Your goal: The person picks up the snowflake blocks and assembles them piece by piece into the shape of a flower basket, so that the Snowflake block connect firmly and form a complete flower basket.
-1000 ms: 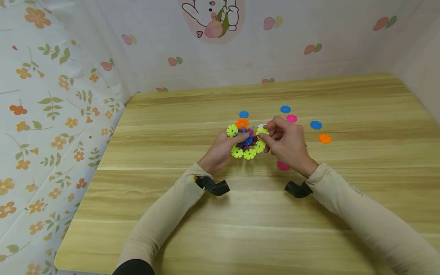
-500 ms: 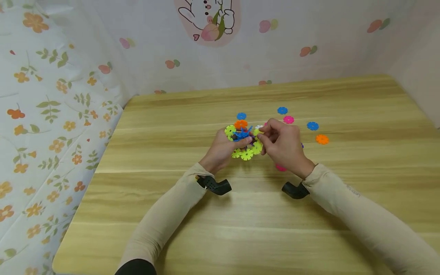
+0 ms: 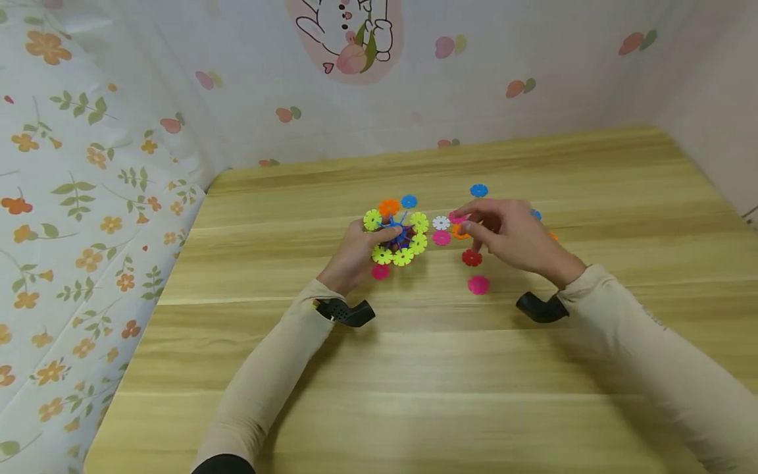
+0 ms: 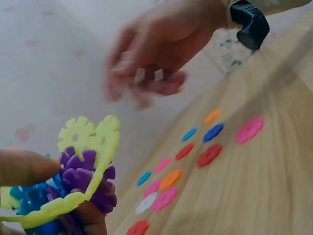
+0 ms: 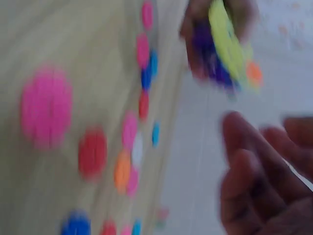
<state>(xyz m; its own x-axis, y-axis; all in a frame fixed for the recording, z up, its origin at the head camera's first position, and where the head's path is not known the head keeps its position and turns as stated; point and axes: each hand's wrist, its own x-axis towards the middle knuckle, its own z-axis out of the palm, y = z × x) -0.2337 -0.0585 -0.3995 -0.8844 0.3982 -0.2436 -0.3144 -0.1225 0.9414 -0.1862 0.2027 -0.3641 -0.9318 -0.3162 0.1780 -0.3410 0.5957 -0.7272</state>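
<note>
My left hand (image 3: 348,258) grips a build of interlocking snowflake discs, thumb pressed on its middle. Yellow-green snowflake discs (image 3: 403,256) form a chain around a blue and purple spiky core (image 3: 395,232); in the left wrist view, the purple discs (image 4: 80,169) show beside the thumb. One orange snowflake disc (image 3: 389,208) sits at the far side of the build. Apart from it, to the right, my right hand (image 3: 514,234) hovers over loose discs with its fingers loosely bent and spread. Nothing shows between those fingers (image 5: 244,181) in the blurred right wrist view.
Loose snowflake discs lie on the wooden table (image 3: 331,382): a white disc (image 3: 441,223), a red disc (image 3: 472,257), a pink disc (image 3: 478,285), a blue disc (image 3: 479,190) and several others. A printed cloth (image 3: 237,112) hangs behind the table.
My right hand has let go of the yellow-green disc on the build and moved right, away from it. My left hand has shifted left with the build, uncovering more loose discs.
</note>
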